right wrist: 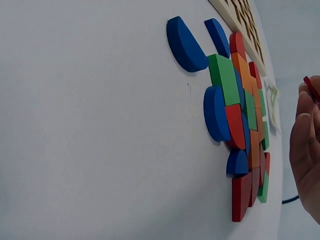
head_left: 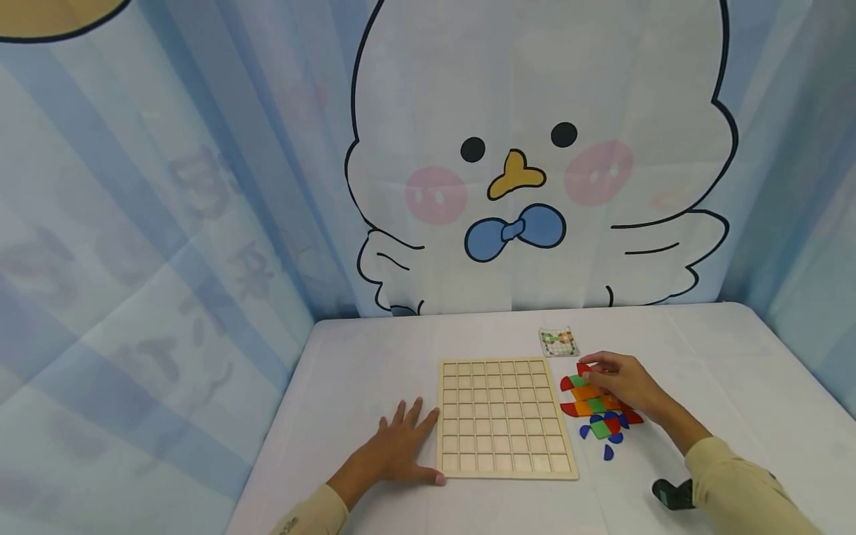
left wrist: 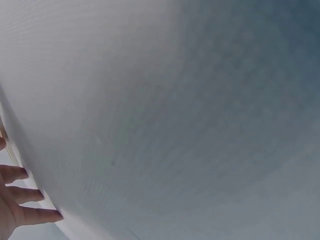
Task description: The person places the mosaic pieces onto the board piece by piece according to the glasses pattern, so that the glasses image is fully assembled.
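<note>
A wooden grid board (head_left: 504, 420) lies on the table, its shallow square cells bare. At its left edge rests my left hand (head_left: 403, 446), fingers spread, with fingertips and thumb right at the rim; the left wrist view catches only part of that hand (left wrist: 12, 200). My right hand (head_left: 618, 379) is raised over a cluster of coloured blocks and pinches a red block (right wrist: 311, 88) between thumb and fingers. Beneath it lie orange blocks (head_left: 584, 409), green blocks (right wrist: 224, 79), red blocks (right wrist: 241, 196) and blue half-round blocks (right wrist: 185, 45), partly hidden by the hand in the head view.
A small pattern card (head_left: 559, 342) lies behind the board's far right corner. Near my right sleeve sits a dark object (head_left: 672, 494), partly covered by it. The white table (head_left: 374, 364) ends at a curtain (head_left: 428, 282) printed with a cartoon animal.
</note>
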Demonstrator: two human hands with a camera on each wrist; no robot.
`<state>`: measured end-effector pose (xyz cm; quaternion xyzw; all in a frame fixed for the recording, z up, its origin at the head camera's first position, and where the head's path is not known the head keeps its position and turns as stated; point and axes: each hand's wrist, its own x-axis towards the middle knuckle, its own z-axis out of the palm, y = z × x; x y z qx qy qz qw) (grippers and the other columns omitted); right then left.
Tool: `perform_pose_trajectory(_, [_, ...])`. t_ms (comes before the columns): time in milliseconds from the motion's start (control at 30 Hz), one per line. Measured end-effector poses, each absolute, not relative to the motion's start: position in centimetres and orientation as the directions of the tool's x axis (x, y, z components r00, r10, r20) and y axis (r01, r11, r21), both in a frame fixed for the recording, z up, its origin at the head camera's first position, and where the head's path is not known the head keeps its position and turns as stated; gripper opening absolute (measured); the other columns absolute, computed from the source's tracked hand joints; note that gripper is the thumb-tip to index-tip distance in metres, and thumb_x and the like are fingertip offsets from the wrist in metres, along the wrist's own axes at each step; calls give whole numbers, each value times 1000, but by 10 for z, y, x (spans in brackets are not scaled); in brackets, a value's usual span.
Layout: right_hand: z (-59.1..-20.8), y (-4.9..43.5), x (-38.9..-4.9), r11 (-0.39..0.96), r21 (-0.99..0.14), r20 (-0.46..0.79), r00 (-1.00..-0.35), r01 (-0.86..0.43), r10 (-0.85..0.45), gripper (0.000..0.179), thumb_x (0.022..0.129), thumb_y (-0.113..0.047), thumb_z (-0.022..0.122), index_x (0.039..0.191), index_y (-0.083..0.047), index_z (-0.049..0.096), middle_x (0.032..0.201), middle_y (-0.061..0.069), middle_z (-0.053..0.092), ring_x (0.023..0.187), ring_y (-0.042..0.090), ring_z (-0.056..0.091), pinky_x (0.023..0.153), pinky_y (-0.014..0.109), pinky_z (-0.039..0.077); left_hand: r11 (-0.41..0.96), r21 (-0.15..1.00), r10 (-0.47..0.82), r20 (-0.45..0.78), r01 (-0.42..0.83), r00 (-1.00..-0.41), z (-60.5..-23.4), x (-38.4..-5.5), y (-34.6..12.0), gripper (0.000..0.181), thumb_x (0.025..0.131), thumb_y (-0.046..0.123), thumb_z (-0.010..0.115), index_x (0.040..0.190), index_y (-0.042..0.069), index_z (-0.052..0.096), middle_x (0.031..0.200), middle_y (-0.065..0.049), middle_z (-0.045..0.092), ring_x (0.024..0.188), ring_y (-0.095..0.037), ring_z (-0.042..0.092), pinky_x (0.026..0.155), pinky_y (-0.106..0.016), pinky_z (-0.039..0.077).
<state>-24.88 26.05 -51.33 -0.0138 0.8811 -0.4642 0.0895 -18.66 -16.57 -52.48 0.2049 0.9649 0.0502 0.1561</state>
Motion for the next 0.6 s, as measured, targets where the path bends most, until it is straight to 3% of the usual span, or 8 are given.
perform_pose_trajectory(267, [-524, 241, -261, 564, -825, -129, -981, 26, -142, 40, 97, -24, 67, 132, -5, 62, 104, 12, 66, 87, 21, 62, 74, 27, 55, 912, 161, 408, -281, 376, -869, -529, -188, -167, 115, 69, 88, 60, 160, 25, 29, 166, -18, 23, 148, -52, 23, 104, -75, 34])
perform_pose_trajectory(600, [-530, 217, -272, 550, -835, -91, -986, -2, -141, 30, 94, -15, 68, 120, 0, 67, 87, 10, 68, 63, 19, 60, 56, 26, 52, 913, 170, 406, -292, 370, -866, -526, -188, -167, 114, 70, 87, 61, 160, 25, 28, 166, -17, 22, 149, -52, 22, 105, -75, 33])
